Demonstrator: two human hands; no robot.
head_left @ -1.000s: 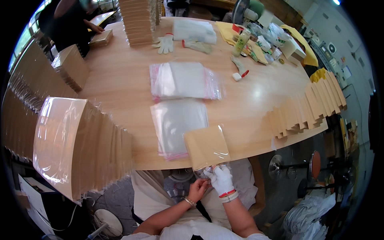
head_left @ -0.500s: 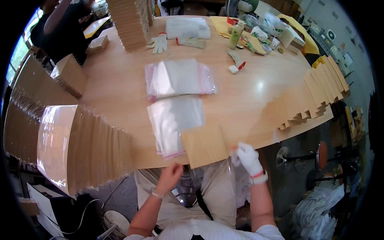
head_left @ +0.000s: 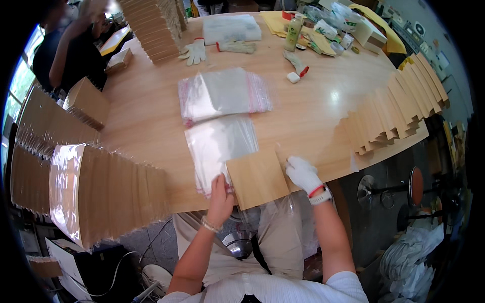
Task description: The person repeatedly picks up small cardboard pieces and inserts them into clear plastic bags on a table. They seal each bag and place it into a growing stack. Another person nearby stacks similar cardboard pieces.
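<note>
My bare left hand (head_left: pixel 221 198) rests its fingertips on the lower end of a stack of clear plastic bags (head_left: pixel 220 140), its fingers stretched forward. A flat tan cardboard-like piece (head_left: pixel 256 179) lies just right of it, overlapping the bags' corner and the table's near edge. Loose clear plastic (head_left: pixel 278 209) hangs below that piece over my lap. My right hand (head_left: pixel 302 174), in a white glove, lies beside the piece's right edge with its fingers extended; whether it touches the piece I cannot tell. Another stack of clear bags (head_left: pixel 225 93) with pinkish edges sits farther back.
Tan pieces in clear wrap (head_left: pixel 113 187) stand stacked at the left. More tan pieces (head_left: pixel 389 113) fan out at the right. Gloves (head_left: pixel 193 52), a bottle (head_left: pixel 293 34) and a tall stack (head_left: pixel 151 30) are at the back. A stool (head_left: pixel 415 186) stands right; a person (head_left: pixel 70 55) is far left.
My left hand has moved forward from the table's edge onto the bags. My right hand has moved forward and slightly left, onto the table beside the tan piece. The view has shifted slightly.
</note>
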